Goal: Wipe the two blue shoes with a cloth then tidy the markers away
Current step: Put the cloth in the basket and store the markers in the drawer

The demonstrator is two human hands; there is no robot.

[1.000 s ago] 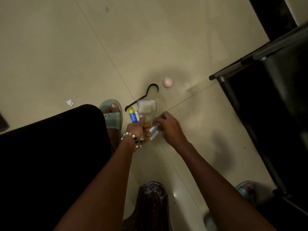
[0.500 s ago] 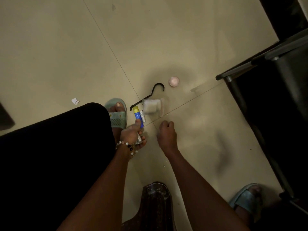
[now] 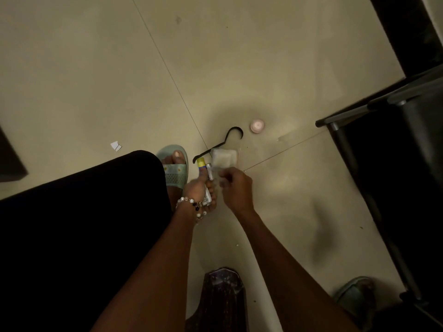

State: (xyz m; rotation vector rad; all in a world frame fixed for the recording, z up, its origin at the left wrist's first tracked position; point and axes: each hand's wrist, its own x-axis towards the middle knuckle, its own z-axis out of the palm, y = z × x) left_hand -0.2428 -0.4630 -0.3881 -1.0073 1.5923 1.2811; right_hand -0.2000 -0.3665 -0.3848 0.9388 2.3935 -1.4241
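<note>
My left hand (image 3: 200,190), with a bead bracelet at the wrist, is closed around a bundle of markers (image 3: 205,174); a blue one with a yellow cap and a silver one stick out toward the floor. My right hand (image 3: 236,188) is just right of it, fingers curled on a blurred pale thing at the edge of a clear plastic bag (image 3: 227,159) with a white folded cloth inside. A pale blue slipper (image 3: 176,167) is on my left foot beside the markers. The other blue slipper (image 3: 354,295) shows at the lower right.
A black hanger (image 3: 223,142) lies under the bag, and a small pink round lid (image 3: 257,125) sits beyond it. A white paper scrap (image 3: 115,146) lies at the left. A dark metal-framed rack (image 3: 395,164) stands on the right. A dark wooden post (image 3: 223,298) rises between my arms.
My right hand rose from the floor and moved up to the bag's edge beside the markers, closing its fingers. My left hand kept hold of the markers.
</note>
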